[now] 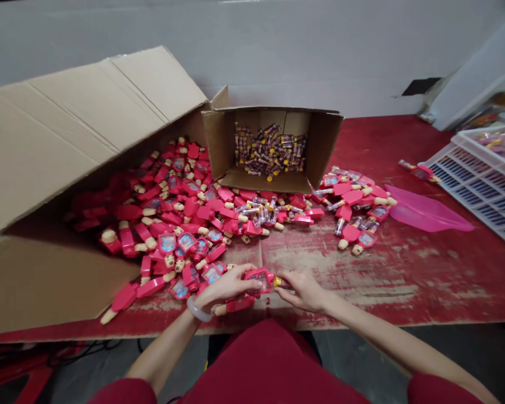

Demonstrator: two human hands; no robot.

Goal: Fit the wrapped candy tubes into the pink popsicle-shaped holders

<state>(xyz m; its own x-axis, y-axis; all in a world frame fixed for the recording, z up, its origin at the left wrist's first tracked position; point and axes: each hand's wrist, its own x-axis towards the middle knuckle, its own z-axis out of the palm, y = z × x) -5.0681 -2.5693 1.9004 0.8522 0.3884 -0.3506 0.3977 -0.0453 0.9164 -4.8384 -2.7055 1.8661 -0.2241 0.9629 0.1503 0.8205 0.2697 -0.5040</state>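
Note:
My left hand [231, 282] grips a pink plastic toy case [260, 279] with a clear window on its face. My right hand [305, 290] pinches a small tube with a yellow cap [279, 281], its yellow end close against the case's open right end; whether they touch I cannot tell. Below my left hand lies a pink piece with a beige tip [235, 304]. Beyond it spreads a large heap of pink popsicle-shaped pieces [185, 241] with beige tips, spilling from a big tipped carton [67, 123]. Several clear tubes [261, 212] lie on the heap's right part.
A smaller carton [324, 148], open toward me, holds many yellow-capped tubes. Right of it are more pink pieces [351, 197] and a pink plastic bag [425, 210]. A white slatted basket [480, 174] stands at the far right of the worn red table [404, 280].

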